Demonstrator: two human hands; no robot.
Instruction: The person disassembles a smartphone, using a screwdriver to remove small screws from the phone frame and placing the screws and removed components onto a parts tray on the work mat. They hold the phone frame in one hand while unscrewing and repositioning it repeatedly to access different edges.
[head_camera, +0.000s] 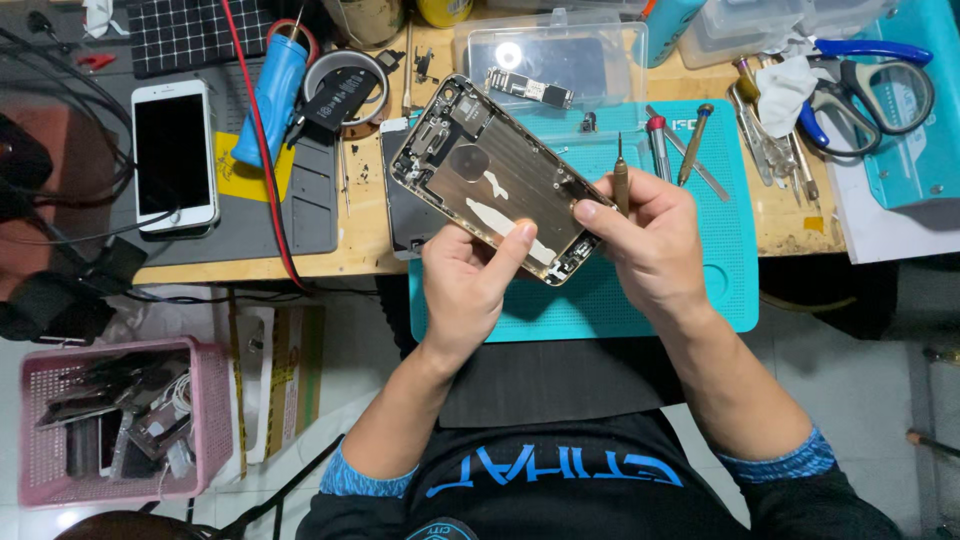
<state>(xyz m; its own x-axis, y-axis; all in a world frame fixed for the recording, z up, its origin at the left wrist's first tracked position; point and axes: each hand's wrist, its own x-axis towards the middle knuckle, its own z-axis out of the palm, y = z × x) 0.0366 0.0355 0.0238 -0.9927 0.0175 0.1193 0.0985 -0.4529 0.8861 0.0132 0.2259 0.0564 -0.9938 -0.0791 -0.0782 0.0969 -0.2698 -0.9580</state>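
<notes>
Fingers (517, 243) of the left hand (468, 285) pinch the lower edge of an opened phone housing (497, 180), thumb pressed on its inner face. It is held tilted above the teal work mat (715, 250) at frame centre. Right hand (650, 245) grips the housing's right end, its fingers also closed around a small screwdriver (621, 178) pointing up. At upper left, a white smartphone (174, 155) lies on the counter (365, 250); a pink basket (215, 400) sits lower left.

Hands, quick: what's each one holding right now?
Left hand: closed on the lower edge of the opened phone housing, thumb across its inside.
Right hand: gripping the housing's end, with a small screwdriver held upright in its fingers.
</notes>
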